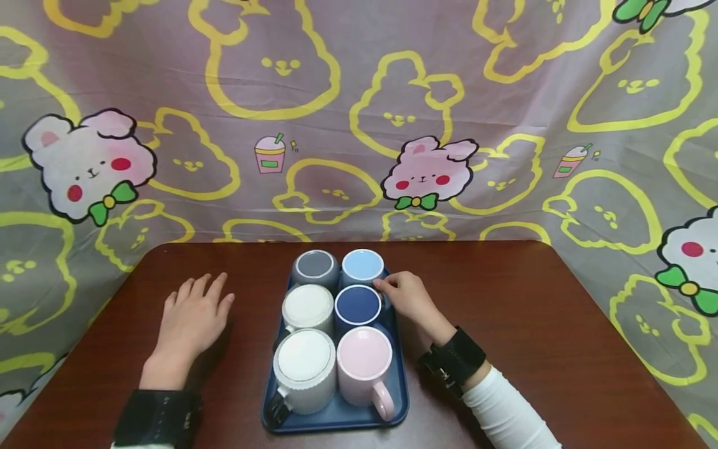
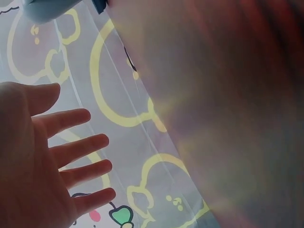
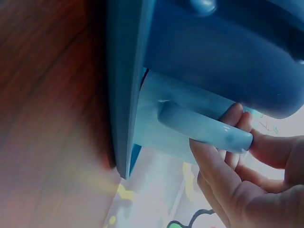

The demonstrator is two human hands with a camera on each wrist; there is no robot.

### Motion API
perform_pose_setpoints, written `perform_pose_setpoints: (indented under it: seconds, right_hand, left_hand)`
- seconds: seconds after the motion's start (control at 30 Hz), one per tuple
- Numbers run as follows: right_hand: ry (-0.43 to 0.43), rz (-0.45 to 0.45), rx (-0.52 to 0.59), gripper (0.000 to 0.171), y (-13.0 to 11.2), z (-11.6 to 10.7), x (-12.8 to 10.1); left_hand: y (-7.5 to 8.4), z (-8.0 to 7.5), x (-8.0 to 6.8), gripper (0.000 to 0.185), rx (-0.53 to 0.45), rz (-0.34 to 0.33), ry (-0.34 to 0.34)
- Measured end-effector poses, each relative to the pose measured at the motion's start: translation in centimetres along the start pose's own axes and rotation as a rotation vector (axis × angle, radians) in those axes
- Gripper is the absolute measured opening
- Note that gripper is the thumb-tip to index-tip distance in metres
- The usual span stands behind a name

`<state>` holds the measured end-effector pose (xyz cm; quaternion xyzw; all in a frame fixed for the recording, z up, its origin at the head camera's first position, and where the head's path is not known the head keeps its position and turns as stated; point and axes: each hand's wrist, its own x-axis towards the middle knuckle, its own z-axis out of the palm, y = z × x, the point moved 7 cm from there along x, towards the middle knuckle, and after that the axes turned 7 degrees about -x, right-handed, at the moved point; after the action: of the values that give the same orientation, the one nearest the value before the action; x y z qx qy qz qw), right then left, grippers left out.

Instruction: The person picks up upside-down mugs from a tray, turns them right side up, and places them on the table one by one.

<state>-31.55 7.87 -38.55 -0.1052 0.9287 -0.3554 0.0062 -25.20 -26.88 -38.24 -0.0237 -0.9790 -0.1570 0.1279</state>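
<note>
A dark blue tray [image 1: 328, 424] holds several mugs in two columns, which look turned bottom up. My right hand [image 1: 412, 298] is at the light blue mug [image 1: 363, 265] in the far right corner. In the right wrist view its thumb and fingers pinch that mug's handle [image 3: 204, 128], and the mug sits within the tray wall [image 3: 126, 90]. Nearest to this hand besides is the navy mug [image 1: 358, 307]. My left hand [image 1: 193, 315] is over the table left of the tray, palm down, fingers spread and holding nothing.
A grey mug [image 1: 315, 266], a white mug [image 1: 307, 307], a ribbed white mug [image 1: 305, 368] with a black handle and a pink mug [image 1: 364, 358] share the tray. The brown table [image 1: 505, 324] ends at a patterned curtain [image 1: 336, 137] behind and at both sides.
</note>
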Motion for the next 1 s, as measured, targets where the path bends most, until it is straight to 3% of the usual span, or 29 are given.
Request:
perform_pose_setpoints:
  seconds: [0.2,0.57,0.8,1.0]
  right_hand:
    - [0.036,0.036,0.049,0.031,0.4,-0.2,-0.1]
    - [0.013,0.125,0.345,0.034,1.1,-1.0,0.3]
    - [-0.063,0.149,0.585,0.034,1.0,-1.5,0.5]
    - [-0.080,0.191,0.685,0.034,0.9,-2.2,0.6]
  left_hand:
    - [0.8,0.0,0.0,0.052,-0.002,0.004,0.019]
    - [3.3,-1.2,1.2,0.049,-0.038,0.067,0.078]
    - [5.1,-1.7,1.8,0.049,-0.073,0.091,0.094]
    - [6.7,-2.4,2.7,0.049,-0.089,0.108,0.112]
